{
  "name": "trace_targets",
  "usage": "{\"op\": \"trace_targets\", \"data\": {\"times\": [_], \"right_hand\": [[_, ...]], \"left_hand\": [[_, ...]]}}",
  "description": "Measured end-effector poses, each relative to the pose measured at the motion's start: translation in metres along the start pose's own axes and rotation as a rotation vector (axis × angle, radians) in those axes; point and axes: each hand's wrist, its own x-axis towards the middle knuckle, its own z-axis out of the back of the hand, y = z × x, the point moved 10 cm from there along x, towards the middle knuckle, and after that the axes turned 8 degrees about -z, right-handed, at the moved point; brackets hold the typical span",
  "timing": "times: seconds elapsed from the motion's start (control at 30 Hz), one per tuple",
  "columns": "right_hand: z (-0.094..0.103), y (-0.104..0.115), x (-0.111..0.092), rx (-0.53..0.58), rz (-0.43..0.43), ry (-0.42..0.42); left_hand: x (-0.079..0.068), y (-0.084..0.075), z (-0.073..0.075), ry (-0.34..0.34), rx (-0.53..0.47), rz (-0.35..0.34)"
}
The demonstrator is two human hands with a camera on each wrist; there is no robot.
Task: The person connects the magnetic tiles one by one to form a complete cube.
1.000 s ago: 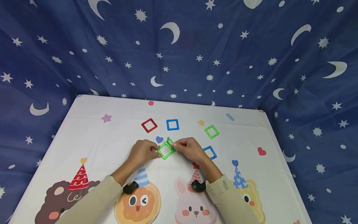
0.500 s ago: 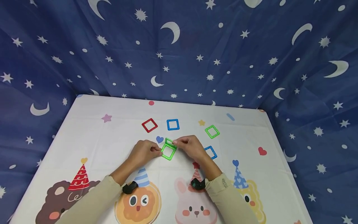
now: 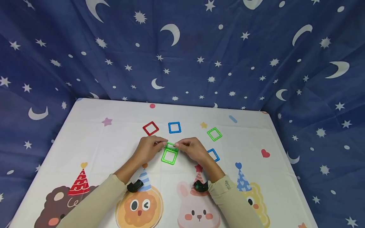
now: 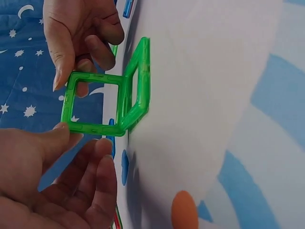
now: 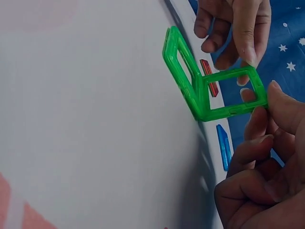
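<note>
Green, the raised frame (image 4: 95,129) is sitting between your left hand (image 3: 149,148) and right hand (image 3: 193,150), each pinching one of its corners, while the joined lower green frame (image 3: 168,162) is extending toward you over the white tablecloth (image 3: 242,148), nearer you than the red frame (image 3: 148,124).
</note>
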Motion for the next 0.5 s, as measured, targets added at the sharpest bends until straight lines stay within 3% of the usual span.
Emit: {"op": "trace_targets", "data": {"times": [0.5], "right_hand": [[0.0003, 0.0032, -0.0011, -0.020, 0.012, -0.011]], "left_hand": [[-0.0027, -0.0062, 0.0001, 0.016, 0.010, -0.050]]}}
